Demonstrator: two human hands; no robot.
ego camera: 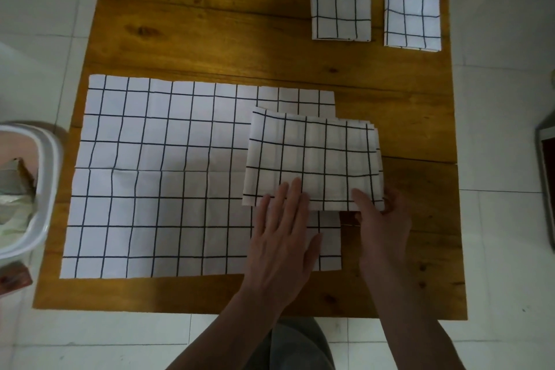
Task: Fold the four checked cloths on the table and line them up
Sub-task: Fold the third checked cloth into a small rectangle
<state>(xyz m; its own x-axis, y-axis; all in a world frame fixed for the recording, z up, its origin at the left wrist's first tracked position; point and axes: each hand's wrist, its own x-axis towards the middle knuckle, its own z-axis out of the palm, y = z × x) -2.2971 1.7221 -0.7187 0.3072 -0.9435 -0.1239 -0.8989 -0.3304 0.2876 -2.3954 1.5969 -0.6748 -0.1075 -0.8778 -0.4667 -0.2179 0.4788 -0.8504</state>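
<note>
A square wooden table [210,39] filled the view from above, standing on pale floor tiles [495,129]. Four white cloths with a thin black grid lay on it.

Two small folded cloths sat side by side at the far right corner, close but not touching: the left folded cloth [341,0] and the right folded cloth [413,7], both upright rectangles.

A large cloth [156,177] lay spread flat across the near left of the table, reaching its left edge. A half-folded cloth [312,156], several layers thick, lay over the large cloth's right end and stuck out past it onto bare wood.

Both forearms came in from the bottom edge. The left hand [282,237] lay palm down with fingers straight and slightly spread; its fingertips pressed on the near edge of the half-folded cloth while the palm rested on the large cloth. It grasped nothing. The right hand [381,219] was at the near right corner of the half-folded cloth, thumb on top and fingers curled under the edge, pinching the layers.

At the left edge of the view stood a white plastic bin [36,195], partly cut off. A dark object [546,183] showed at the right edge, too cropped to identify.
</note>
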